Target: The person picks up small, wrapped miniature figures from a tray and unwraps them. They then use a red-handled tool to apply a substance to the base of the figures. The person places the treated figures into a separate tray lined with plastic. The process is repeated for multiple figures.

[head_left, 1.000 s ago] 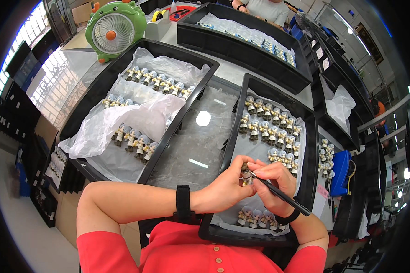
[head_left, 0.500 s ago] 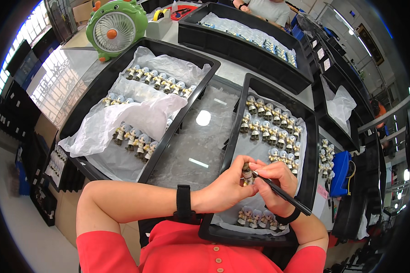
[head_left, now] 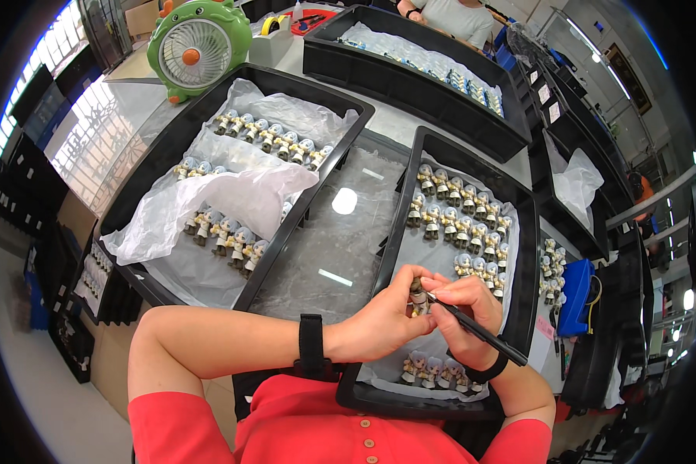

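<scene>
My left hand (head_left: 383,323) pinches a small figurine (head_left: 418,300), which has a dark end uppermost and a pale body partly covered by my fingers. In my right hand (head_left: 472,303) is a slim black pen-shaped tool (head_left: 483,334). Its thin tip points at the figurine and seems to touch it; exact contact is too small to tell. Both hands are close together above a black tray (head_left: 527,286) lined with white paper. Rows of pale-haired figurines (head_left: 458,224) lie at its far part, and several more (head_left: 435,373) lie at its near end.
To the left, another black tray (head_left: 301,209) holds similar figurines under crumpled white paper (head_left: 209,197). A green fan (head_left: 196,54) stands behind it. A third tray (head_left: 410,85) lies at the back, near another person (head_left: 460,19). A blue bin (head_left: 578,298) sits at the right.
Almost nothing differs. My right hand and the pen-shaped tool have shifted very slightly against the figurine; my left hand keeps its hold.
</scene>
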`<state>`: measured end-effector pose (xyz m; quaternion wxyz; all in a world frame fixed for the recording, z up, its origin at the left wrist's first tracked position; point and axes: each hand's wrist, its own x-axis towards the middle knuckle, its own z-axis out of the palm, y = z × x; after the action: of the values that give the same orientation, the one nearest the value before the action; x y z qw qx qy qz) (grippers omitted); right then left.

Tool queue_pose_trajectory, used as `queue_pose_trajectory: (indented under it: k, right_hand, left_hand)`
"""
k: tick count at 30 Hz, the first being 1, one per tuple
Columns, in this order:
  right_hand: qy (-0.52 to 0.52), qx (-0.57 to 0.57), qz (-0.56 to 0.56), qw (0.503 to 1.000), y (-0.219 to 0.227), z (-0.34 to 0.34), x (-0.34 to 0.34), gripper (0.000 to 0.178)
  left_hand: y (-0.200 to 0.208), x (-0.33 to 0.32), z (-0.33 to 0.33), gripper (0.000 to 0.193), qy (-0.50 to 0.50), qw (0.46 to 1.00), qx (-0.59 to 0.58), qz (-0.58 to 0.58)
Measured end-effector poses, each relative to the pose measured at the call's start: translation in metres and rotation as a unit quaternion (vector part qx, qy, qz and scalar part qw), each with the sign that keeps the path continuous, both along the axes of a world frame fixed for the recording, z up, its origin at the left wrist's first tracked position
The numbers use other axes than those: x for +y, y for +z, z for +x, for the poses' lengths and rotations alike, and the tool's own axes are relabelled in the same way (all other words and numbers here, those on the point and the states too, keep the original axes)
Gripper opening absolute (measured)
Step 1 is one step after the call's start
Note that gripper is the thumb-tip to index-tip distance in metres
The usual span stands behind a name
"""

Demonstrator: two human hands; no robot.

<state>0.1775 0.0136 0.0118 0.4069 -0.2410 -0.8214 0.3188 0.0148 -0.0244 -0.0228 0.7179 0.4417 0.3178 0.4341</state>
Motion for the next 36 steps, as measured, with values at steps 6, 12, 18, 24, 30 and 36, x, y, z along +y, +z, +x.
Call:
queue_pose_trajectory:
  k: [6,12,18,24,30,36]
  right_hand:
    - [-0.002,-0.009,-0.001,1.0,0.002,0.0,0.0,0.019]
    - [0.001,0.012,-0.014,1.0,-0.001,0.001,0.0,0.019]
    - [-0.002,0.0,-0.011,1.0,0.001,0.0,0.0,0.019]
    - [0.002,0.013,-0.026,1.0,-0.001,0.001,-0.001,0.019]
    - [0.004,0.009,-0.056,0.998,0.002,0.005,0.002,0.019]
    - [-0.01,0.06,-0.117,0.991,0.003,0.008,0.001,0.017]
  left_hand:
    - [0.001,0.0,-0.001,0.049,-0.001,1.0,0.003,0.0]
    - [0.006,0.0,-0.002,0.05,-0.007,1.0,-0.007,0.002]
    - [0.005,0.0,-0.002,0.049,-0.011,1.0,-0.005,0.003]
    - [0.001,0.0,-0.001,0.049,-0.016,1.0,-0.02,-0.003]
    - [0.01,0.0,-0.004,0.049,-0.037,0.997,-0.049,-0.052]
    - [0.016,0.002,-0.009,0.05,-0.053,0.987,-0.104,-0.109]
